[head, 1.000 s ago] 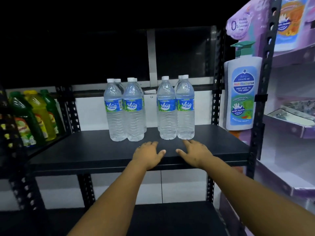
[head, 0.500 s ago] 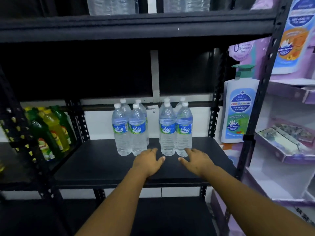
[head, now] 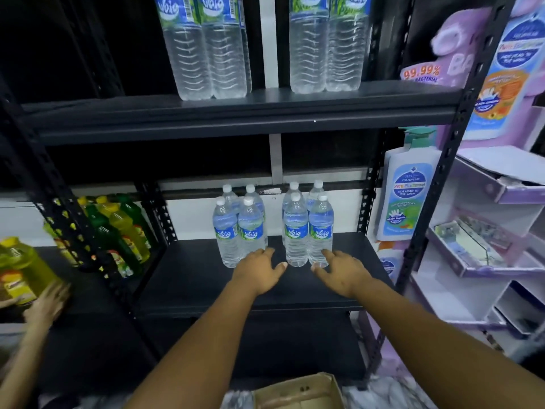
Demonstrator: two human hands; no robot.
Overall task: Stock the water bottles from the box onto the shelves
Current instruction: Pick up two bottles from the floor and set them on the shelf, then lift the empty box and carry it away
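Head view: water bottles [head: 272, 231] labelled "Vaig".

Green and yellow detergent bottles [head: 118, 231]

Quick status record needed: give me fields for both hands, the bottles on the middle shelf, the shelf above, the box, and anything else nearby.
left hand: open, empty, fingers near the left bottle group
right hand: open, empty, fingertips at the right bottle group
middle shelf: eight water bottles upright in two clusters of four, gap between
upper shelf: large water bottles in two groups
box: cardboard, on the floor below, contents not visible
left bay: green and yellow bottles; another person's hand on one
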